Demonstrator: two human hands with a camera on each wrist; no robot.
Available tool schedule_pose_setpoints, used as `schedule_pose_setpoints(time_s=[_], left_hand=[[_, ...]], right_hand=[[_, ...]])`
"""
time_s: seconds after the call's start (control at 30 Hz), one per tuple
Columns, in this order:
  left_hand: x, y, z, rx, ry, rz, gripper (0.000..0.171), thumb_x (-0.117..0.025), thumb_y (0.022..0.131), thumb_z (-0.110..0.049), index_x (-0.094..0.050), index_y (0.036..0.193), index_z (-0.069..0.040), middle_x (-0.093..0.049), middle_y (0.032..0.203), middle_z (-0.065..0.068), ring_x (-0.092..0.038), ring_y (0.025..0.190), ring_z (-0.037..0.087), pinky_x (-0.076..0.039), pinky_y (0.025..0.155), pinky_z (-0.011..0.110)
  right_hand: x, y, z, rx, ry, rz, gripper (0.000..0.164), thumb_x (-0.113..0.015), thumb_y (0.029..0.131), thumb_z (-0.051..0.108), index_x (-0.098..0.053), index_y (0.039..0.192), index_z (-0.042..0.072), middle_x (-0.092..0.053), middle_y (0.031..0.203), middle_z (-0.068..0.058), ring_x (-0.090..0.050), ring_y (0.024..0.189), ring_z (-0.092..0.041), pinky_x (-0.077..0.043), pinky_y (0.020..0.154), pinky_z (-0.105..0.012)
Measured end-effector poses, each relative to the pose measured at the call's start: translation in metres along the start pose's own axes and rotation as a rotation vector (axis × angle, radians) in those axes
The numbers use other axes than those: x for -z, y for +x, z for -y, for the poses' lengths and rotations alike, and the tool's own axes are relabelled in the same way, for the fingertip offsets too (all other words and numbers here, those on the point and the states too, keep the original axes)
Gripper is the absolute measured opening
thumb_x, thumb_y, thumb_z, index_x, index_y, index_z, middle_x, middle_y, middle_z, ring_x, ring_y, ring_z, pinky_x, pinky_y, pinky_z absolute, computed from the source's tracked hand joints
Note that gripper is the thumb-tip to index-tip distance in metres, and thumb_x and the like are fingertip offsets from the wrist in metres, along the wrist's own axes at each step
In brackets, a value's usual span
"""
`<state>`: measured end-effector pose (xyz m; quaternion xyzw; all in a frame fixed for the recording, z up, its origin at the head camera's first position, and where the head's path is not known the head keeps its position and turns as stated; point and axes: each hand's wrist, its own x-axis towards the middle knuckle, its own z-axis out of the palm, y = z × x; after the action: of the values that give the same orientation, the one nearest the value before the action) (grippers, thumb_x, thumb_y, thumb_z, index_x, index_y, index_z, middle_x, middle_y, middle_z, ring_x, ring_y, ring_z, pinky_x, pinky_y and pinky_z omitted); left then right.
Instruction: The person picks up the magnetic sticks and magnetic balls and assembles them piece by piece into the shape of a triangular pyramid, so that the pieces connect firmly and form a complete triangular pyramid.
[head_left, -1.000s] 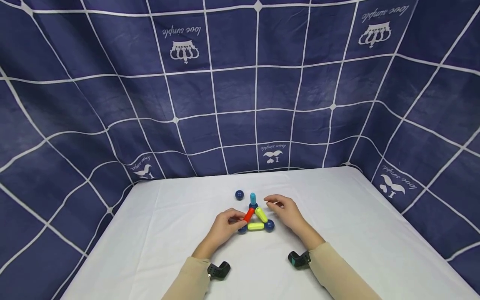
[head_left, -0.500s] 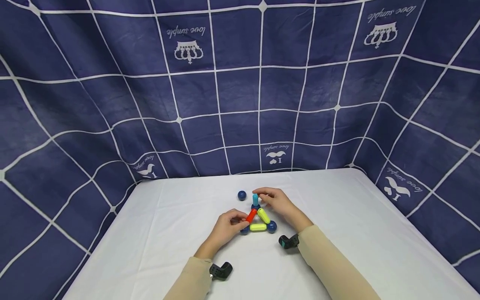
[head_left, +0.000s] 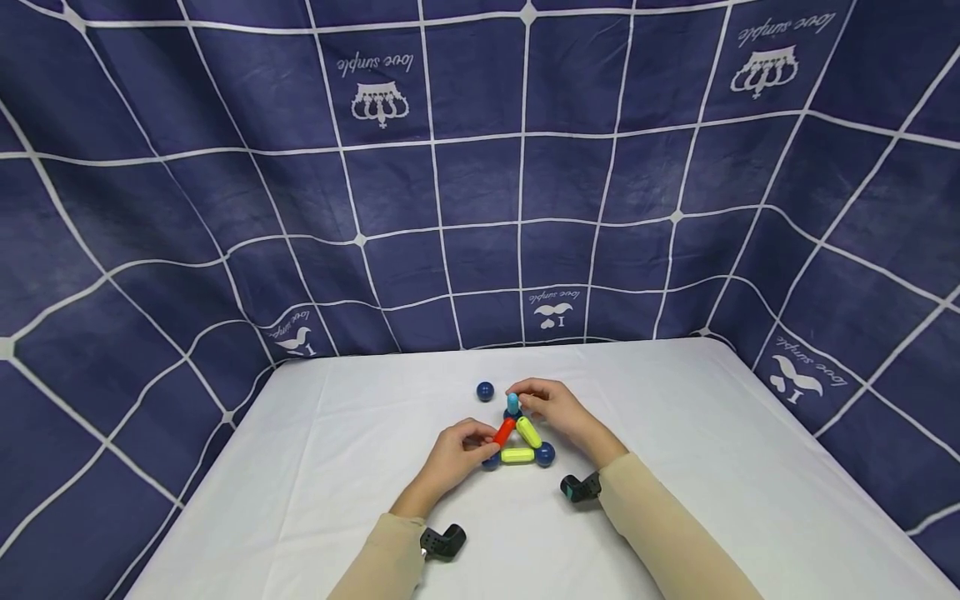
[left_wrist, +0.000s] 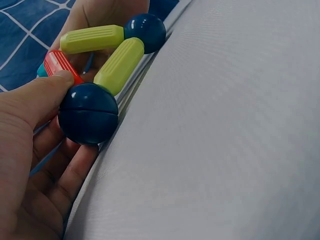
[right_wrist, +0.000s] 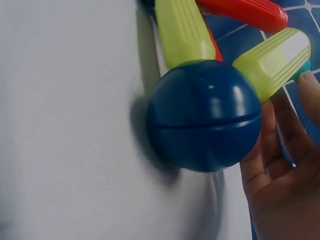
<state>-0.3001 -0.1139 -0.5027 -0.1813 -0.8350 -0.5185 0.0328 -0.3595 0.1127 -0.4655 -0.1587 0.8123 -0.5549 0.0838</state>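
Observation:
Magnetic sticks and navy balls form a flat triangle on the table. Its sides are a red magnetic stick (head_left: 505, 432) and two lime sticks, one slanted (head_left: 528, 432) and one across the front. My left hand (head_left: 448, 457) pinches the red stick beside the near-left ball (left_wrist: 89, 114), thumb on top in the left wrist view. A light-blue magnetic stick (head_left: 513, 402) rises from the far corner ball, and my right hand (head_left: 558, 410) holds it between thumb and fingers. The near-right ball (right_wrist: 205, 116) hides part of the triangle in the right wrist view.
A loose navy ball (head_left: 485, 391) lies just behind the triangle on the white tablecloth (head_left: 360, 433). A blue checked curtain (head_left: 472, 183) closes off the back and sides. Black wrist cameras sit under both forearms.
My right hand has moved left to the light-blue stick and taken hold of it. The stick's top now tips slightly toward me. My left hand keeps its grip on the red stick.

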Motion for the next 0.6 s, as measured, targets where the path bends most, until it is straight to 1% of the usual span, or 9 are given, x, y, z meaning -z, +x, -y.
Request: schedule_pose_setpoints(time_s=[0.2, 0.4, 0.6], left_hand=[[0.001, 0.0, 0.001, -0.002, -0.009, -0.003, 0.015, -0.078, 0.087, -0.022, -0.075, 0.099, -0.013, -0.069, 0.092, 0.003, -0.063, 0.083, 0.007, -0.054, 0.077, 0.019], [0.0, -0.001, 0.0, -0.016, -0.012, -0.002, 0.016, -0.077, 0.088, -0.022, -0.074, 0.101, -0.013, -0.069, 0.093, 0.003, -0.063, 0.084, 0.007, -0.054, 0.077, 0.018], [-0.001, -0.001, 0.0, -0.041, -0.019, -0.009, 0.016, -0.077, 0.088, -0.019, -0.074, 0.101, -0.012, -0.07, 0.093, 0.004, -0.063, 0.082, 0.004, -0.054, 0.076, 0.018]], right_hand=[[-0.001, -0.007, -0.001, 0.028, 0.012, 0.024, 0.02, -0.059, 0.1, 0.015, -0.07, 0.117, 0.018, -0.069, 0.11, -0.004, -0.059, 0.09, -0.018, -0.049, 0.078, -0.031], [-0.002, -0.013, -0.004, 0.063, 0.013, 0.037, 0.019, -0.06, 0.1, 0.015, -0.069, 0.116, 0.015, -0.069, 0.112, -0.006, -0.057, 0.088, -0.019, -0.049, 0.075, -0.03], [-0.003, -0.018, -0.01, 0.062, -0.004, 0.015, 0.02, -0.06, 0.1, 0.013, -0.071, 0.115, 0.018, -0.069, 0.117, -0.004, -0.058, 0.096, -0.018, -0.048, 0.085, -0.029]])
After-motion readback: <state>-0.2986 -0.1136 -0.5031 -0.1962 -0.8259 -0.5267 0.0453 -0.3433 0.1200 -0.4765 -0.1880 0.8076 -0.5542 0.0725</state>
